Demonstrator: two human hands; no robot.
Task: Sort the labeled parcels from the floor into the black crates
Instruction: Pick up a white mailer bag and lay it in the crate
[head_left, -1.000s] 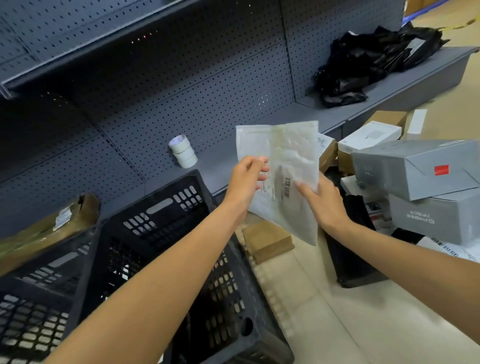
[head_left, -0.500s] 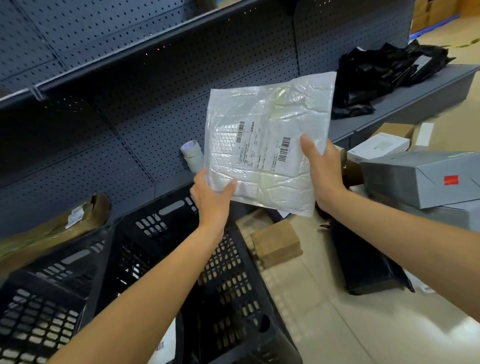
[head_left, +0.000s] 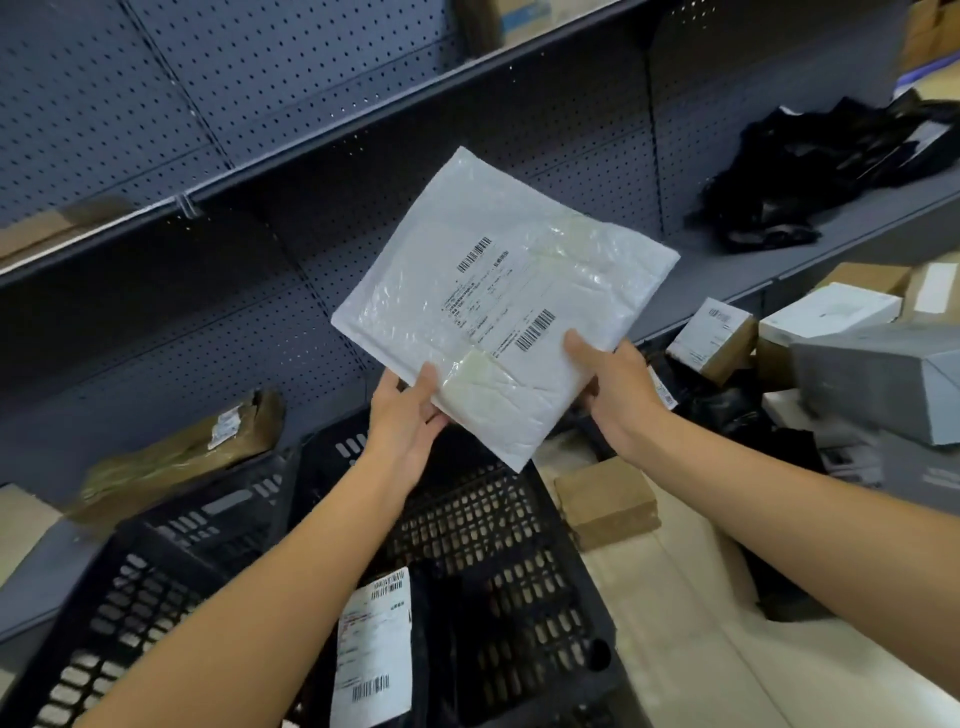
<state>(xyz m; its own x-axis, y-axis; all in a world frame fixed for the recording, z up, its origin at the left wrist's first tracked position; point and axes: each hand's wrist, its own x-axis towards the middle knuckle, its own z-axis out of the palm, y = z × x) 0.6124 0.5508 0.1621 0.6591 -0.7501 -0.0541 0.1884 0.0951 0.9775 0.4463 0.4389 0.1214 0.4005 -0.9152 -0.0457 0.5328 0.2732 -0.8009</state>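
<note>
The left hand (head_left: 410, 415) gripped the near left edge of the white padded envelope (head_left: 498, 306), thumb on top, and the right hand (head_left: 613, 384) pinched its near right edge beside a barcode. A second before, the envelope had hung edge-on and lower; it had since been turned label-up and raised, tilted, above the black crate (head_left: 498, 551). That suggested the label was being read so the right crate could be chosen. A labeled dark parcel (head_left: 376, 644) already lay in that crate, with a second crate (head_left: 156, 582) to its left. Boxes (head_left: 831, 317) waited on the floor (head_left: 675, 623) at right.
</note>
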